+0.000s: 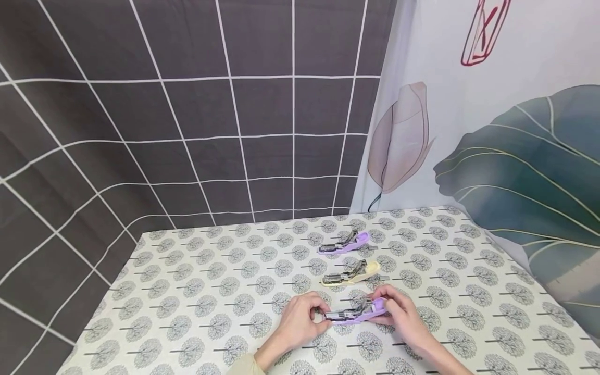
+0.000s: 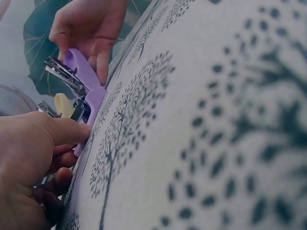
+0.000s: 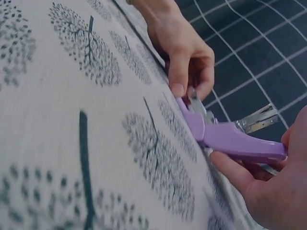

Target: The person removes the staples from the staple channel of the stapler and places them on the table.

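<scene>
A purple stapler [image 1: 350, 316], swung open so that its metal parts show, lies near the front of the table between both hands. My left hand [image 1: 302, 319] pinches its left end between thumb and fingers. Around the right end, the broad purple handle, curl the thumb and fingers of my right hand [image 1: 402, 316]. In the right wrist view the purple body [image 3: 240, 142] bends at a joint, and a metal arm [image 3: 260, 119] sticks up beside the handle. Behind it lie a yellow stapler [image 1: 347, 279] and, farther back, another purple stapler [image 1: 341, 250], both opened likewise.
A pale cloth [image 1: 201, 307] printed with grey trees covers the table. A dark curtain [image 1: 262, 109] with white grid lines hangs behind and to the left. At the right hangs a white curtain [image 1: 445, 104] with large leaf prints.
</scene>
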`<state>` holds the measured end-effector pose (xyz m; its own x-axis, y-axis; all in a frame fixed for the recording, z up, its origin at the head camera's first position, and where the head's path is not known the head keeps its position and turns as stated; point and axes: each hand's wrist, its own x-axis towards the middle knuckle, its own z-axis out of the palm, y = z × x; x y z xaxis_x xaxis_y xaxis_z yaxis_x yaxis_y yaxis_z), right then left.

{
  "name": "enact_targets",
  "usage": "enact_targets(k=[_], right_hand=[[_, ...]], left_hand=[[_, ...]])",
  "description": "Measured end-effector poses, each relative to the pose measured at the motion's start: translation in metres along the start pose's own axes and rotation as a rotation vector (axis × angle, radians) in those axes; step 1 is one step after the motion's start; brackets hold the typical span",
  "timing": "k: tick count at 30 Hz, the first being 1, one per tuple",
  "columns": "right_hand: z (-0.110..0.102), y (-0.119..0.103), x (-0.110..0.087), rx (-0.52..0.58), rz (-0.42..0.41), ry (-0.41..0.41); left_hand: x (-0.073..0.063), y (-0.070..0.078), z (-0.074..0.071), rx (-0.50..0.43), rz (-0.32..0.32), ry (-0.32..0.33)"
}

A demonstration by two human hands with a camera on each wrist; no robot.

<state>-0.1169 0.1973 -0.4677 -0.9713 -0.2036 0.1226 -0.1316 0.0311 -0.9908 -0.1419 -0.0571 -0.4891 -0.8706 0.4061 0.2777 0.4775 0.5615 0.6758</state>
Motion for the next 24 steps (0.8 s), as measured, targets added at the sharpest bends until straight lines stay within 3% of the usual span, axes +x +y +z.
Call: enact_targets(k=[5,9,13,17,20,24], right_hand=[[-0.007,0.002,-0.002,0.077,0.051,-0.031],[-0.012,0.001,-0.002,0.049,0.037,-0.058],[-0.014,-0.003,-0.002,-0.114,-0.02,-0.01],[-0.011,-0.014,-0.003,-0.299,-0.041,0.116],[-0.006,-0.024,-0.003,-0.39,-0.135,0.196],[0.007,-0.034,-0.003,-0.492,-0.419,0.283]], left_hand=[[-0.001,0.0,-0.001,-0.004,0.007,0.007],[-0.001,0.0,-0.001,-0.006,0.013,0.012],[-0.001,0.001,-0.001,-0.009,0.005,0.004],[0.0,0.001,-0.001,-0.005,0.0,0.0],[0.0,0.0,-0.001,-0.002,0.0,-0.001],[0.0,0.0,-0.001,-0.002,0.002,-0.003]])
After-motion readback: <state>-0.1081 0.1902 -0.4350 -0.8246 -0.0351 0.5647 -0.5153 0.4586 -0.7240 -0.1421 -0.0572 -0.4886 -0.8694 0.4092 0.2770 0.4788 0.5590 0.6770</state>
